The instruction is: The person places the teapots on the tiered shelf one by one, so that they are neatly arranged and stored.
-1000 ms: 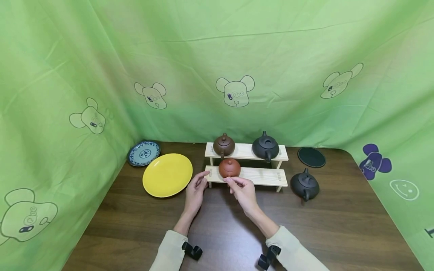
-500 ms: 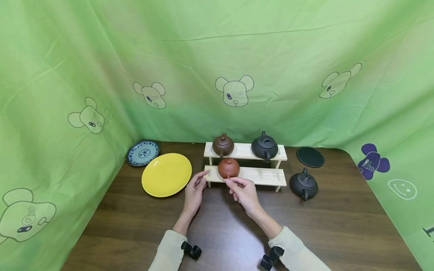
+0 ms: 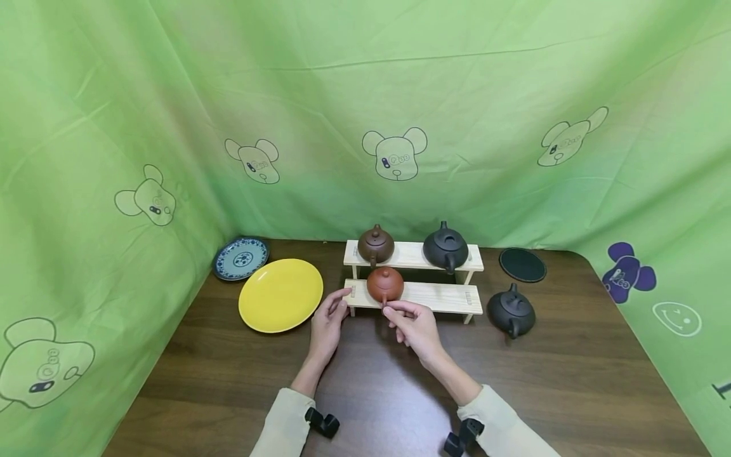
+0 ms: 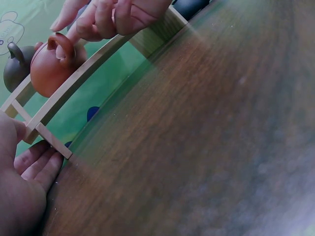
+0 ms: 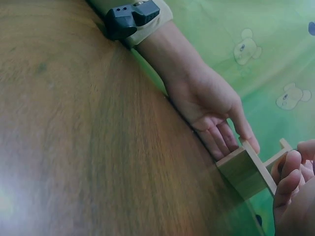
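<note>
A reddish-brown clay teapot (image 3: 385,284) sits near the left end of the lower shelf, its handle toward me. My right hand (image 3: 414,327) is at this handle. In the left wrist view, the handle (image 4: 63,46) shows uncovered at the front, with the right hand's thumb and index finger spread apart around it and the other fingers bent. My left hand (image 3: 327,324) grips the left end of the wooden stand (image 3: 440,297). Its thumb lies at the shelf's top edge and its fingers (image 4: 42,164) reach past the leg, as the left wrist view shows.
On the upper shelf (image 3: 408,254) stand a dark brown teapot (image 3: 375,245) and a black teapot (image 3: 446,247). Another black teapot (image 3: 511,311) and a dark round coaster (image 3: 522,264) lie right of the stand. A yellow plate (image 3: 281,295) and a blue patterned plate (image 3: 241,258) are at left.
My right hand has drawn back slightly to the right from the reddish-brown teapot's handle, leaving more of it visible. The left hand and the teapots stay in place.
</note>
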Tool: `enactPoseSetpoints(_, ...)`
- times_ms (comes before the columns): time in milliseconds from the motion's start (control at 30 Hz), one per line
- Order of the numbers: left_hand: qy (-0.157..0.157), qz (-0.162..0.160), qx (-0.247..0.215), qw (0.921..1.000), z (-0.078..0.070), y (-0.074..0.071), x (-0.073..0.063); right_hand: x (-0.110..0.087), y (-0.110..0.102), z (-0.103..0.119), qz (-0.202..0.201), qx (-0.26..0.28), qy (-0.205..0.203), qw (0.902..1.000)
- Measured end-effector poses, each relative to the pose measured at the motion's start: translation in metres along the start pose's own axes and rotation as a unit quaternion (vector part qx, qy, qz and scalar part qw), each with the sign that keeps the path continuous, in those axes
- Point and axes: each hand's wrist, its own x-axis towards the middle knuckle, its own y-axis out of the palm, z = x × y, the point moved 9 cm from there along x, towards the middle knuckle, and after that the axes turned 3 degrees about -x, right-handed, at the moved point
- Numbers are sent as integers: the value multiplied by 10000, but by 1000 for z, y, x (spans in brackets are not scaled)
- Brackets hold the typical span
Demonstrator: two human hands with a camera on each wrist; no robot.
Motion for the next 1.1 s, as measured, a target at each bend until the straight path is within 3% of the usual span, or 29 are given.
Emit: enactPoseSetpoints(1100, -34, -35, -19, 10000, 1, 0, 0, -25, -52, 8, -204, -345, -505, 9979)
